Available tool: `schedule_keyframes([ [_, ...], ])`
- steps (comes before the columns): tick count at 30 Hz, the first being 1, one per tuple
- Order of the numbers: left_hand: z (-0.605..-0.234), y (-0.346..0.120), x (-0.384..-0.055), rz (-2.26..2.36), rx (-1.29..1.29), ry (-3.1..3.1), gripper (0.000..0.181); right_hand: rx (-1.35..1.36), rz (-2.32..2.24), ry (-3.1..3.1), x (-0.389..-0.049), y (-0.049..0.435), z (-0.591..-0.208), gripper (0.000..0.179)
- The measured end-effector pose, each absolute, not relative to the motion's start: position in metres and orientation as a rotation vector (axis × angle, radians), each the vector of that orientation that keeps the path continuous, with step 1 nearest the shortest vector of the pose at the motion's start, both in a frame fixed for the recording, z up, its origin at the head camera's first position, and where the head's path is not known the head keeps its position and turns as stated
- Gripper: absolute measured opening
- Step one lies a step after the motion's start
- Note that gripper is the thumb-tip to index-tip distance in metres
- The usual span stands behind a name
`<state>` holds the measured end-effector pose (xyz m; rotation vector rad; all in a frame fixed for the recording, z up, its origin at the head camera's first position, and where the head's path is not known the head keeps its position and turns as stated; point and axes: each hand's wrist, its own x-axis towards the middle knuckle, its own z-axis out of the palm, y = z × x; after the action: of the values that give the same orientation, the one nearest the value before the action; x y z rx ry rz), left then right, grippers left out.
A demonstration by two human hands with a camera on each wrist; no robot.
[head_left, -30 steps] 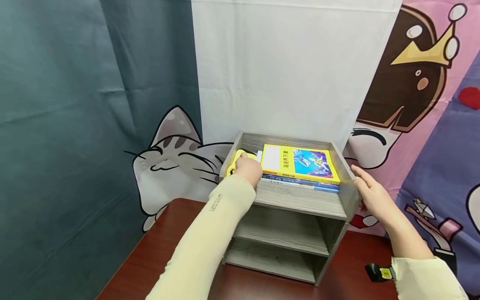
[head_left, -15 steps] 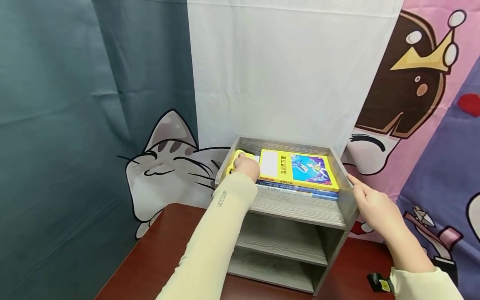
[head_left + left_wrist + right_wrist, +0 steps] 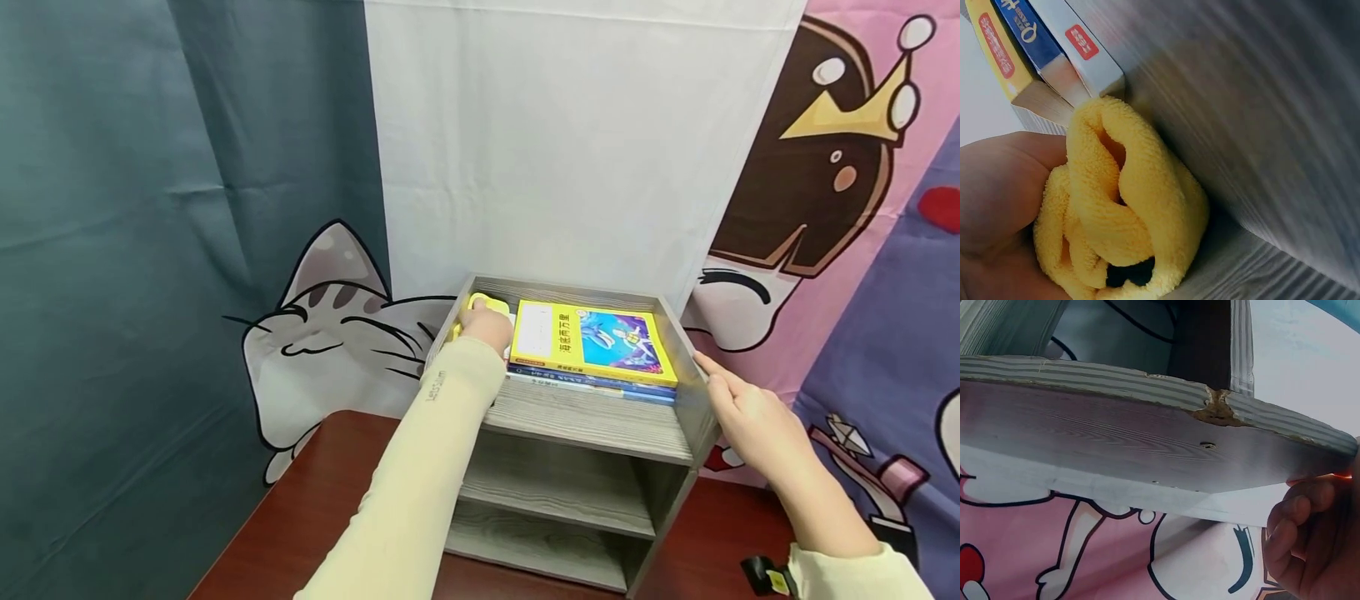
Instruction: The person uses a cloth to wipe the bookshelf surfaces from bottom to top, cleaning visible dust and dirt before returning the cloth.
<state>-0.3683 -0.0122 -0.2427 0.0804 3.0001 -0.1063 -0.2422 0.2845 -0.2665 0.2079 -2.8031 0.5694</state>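
My left hand (image 3: 489,327) grips a bunched yellow fluffy cloth (image 3: 1129,200) in the top left of a grey wood-grain shelf unit (image 3: 592,433). The folded cloth lies against the grey boards, with a dark patch showing between its folds. Beside it in the same compartment is a stack of books (image 3: 592,342), the yellow one uppermost over blue and pale ones. My right hand (image 3: 753,421) touches the top of the right side panel from outside, its index finger fairly straight. The right wrist view shows the other fingers (image 3: 1294,512) loosely bent beside the panel; the thumb is hidden there.
The unit has two lower compartments and stands on a reddish-brown table (image 3: 330,483). A printed curtain (image 3: 570,142) hangs close behind. The right wrist view shows a chipped spot (image 3: 1217,411) on the panel edge. A black strap device (image 3: 765,575) is at the right wrist.
The left hand, with the yellow cloth, has shifted slightly left in the compartment. The head view has tilted a little. My right hand stays at the side panel, and the books stay stacked.
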Motion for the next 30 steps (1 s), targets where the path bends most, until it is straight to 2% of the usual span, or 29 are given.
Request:
schedule_keyframes([
  [3,-0.242,-0.013,-0.371,-0.076,0.069,3.020,0.028,0.199,0.567,-2.811,-0.241,0.284,-0.265,0.054],
  [10,-0.238,-0.016,-0.366,-0.296,0.276,3.063,0.019,0.187,0.564,-2.848,-0.240,0.283,-0.265,0.055],
  [20,-0.224,-0.022,-0.318,-0.452,0.429,3.151,0.019,0.172,0.506,-2.899,-0.239,0.278,-0.263,0.057],
  [25,-0.219,-0.026,-0.300,-0.383,0.504,3.114,0.025,0.182,0.493,-2.885,-0.239,0.281,-0.263,0.057],
  [30,-0.222,-0.024,-0.289,-0.523,0.548,3.024,0.020,0.188,0.498,-2.884,-0.240,0.282,-0.261,0.056],
])
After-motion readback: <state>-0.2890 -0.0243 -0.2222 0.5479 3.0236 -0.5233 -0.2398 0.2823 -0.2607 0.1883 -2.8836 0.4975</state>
